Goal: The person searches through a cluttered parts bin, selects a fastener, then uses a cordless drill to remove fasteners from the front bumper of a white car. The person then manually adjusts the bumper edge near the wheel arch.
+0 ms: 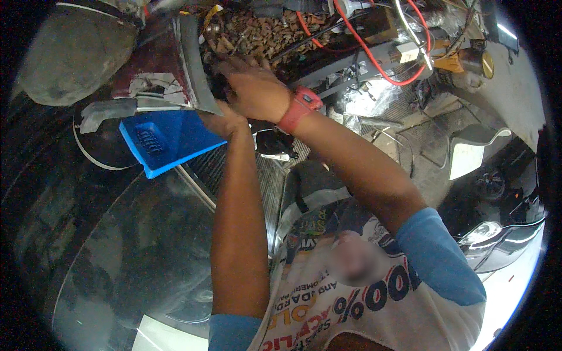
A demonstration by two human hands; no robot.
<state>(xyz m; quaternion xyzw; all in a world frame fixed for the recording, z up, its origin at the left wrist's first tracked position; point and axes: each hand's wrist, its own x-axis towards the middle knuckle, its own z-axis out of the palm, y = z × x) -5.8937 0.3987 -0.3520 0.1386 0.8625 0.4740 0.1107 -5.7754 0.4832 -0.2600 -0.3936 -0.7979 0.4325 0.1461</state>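
A dark maroon panel with a wide grey edge strip (196, 64) stands at the upper left of centre. Its lower face carries a torn pale patch (157, 88). My left hand (225, 121) is at the lower end of the grey strip, its fingers hidden behind the strip and the other hand. Just above and right of it, my right hand (254, 88) reaches past the strip into a dark gap. A red watch (300, 110) sits on that wrist. The right fingertips are blurred and in shadow, so whether they hold anything does not show.
Beyond my hands lies a heap of brown chips (263, 35). A blue plastic tray (175, 140) is below the panel, near a grey handle (108, 112). Red cable (374, 64) loops at the upper right above clear plastic wrap (369, 96). A glossy black curved surface (129, 245) fills the lower left.
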